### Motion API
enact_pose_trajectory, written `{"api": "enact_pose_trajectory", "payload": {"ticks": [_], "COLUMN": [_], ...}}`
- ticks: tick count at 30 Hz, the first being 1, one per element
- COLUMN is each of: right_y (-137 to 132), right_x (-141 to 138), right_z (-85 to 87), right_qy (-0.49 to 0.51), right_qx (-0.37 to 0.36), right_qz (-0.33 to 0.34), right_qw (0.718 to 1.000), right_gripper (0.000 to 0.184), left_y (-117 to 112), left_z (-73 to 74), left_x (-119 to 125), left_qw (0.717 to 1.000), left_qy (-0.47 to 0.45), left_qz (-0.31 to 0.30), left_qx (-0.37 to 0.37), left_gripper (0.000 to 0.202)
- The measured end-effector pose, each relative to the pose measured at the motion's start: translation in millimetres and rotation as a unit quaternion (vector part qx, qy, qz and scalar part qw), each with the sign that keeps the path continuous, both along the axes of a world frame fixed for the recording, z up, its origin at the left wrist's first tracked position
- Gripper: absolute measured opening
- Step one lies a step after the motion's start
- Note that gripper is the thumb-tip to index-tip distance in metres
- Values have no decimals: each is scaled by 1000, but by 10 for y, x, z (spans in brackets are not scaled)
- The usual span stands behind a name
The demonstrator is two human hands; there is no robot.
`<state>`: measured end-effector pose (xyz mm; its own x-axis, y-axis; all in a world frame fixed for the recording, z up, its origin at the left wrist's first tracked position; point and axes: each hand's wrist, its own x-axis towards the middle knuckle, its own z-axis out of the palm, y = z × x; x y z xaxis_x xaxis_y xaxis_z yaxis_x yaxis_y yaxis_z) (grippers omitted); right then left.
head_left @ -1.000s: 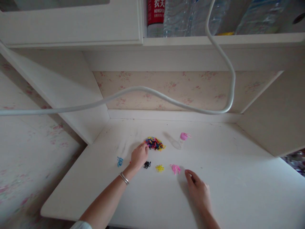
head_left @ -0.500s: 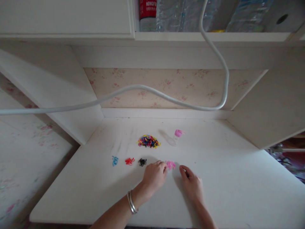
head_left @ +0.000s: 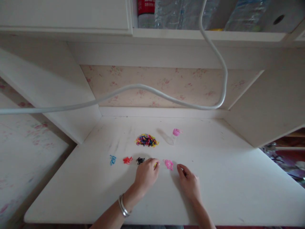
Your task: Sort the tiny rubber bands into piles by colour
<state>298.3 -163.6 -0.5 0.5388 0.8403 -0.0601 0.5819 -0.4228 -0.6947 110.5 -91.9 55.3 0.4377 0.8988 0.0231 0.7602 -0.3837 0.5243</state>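
My left hand [head_left: 147,173], a silver bangle at its wrist, hovers low over the table with its fingers pinched together. A bit of yellow [head_left: 155,165], apparently small rubber bands, shows at its fingertips; whether it is held or lies behind them I cannot tell. Just right of it lies a small pile of pink rubber bands [head_left: 169,164]. My right hand [head_left: 189,183] rests beside that pile, thumb and fingers closed; anything in them is hidden. Black rubber bands [head_left: 140,160], red rubber bands [head_left: 127,160] and blue rubber bands [head_left: 112,160] form separate little piles to the left.
A larger mixed heap of coloured rubber bands [head_left: 146,140] lies farther back on the white table [head_left: 226,184]. Right of it stands a small clear container with a pink lid [head_left: 176,132]. A thick white cable [head_left: 140,86] crosses in front, below a shelf holding bottles [head_left: 166,14].
My left hand has moved left, away from the pink pile, uncovering it and bringing the yellow bit into sight. My right hand stays about where it was. The view has shifted slightly.
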Motion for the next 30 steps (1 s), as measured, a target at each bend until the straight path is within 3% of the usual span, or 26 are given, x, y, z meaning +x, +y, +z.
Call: {"api": "enact_pose_trajectory", "payload": {"ticks": [9, 13, 18, 21, 23, 26, 30], "right_y": [0, 34, 214, 465, 675, 985, 1286], "right_x": [8, 29, -56, -194, -288, -385, -421], "right_z": [-28, -6, 197, 349, 409, 415, 362], "right_qy": [3, 23, -18, -70, -136, -222, -265], "right_qx": [-30, -30, -29, -33, -75, -134, -157], "right_qz": [3, -15, 66, 130, 166, 179, 181], "right_qw": [1000, 999, 997, 988, 974, 949, 934], "right_gripper": [50, 52, 53, 51, 47, 41, 42], "left_y": [-248, -302, -312, -305, -302, -305, -305], "left_z": [-261, -409, -502, -502, -504, -526, -566], "left_x": [-1135, -1500, -1606, -1576, -1571, -1589, -1605], "left_qw": [985, 973, 970, 970, 967, 966, 968], "left_qy": [-57, -79, -115, -128, -138, -148, -150], "left_qz": [160, 217, 216, 209, 215, 213, 202], "left_qx": [6, -1, -6, -7, -6, 2, 13], "left_gripper": [34, 38, 38, 37, 37, 37, 36]}}
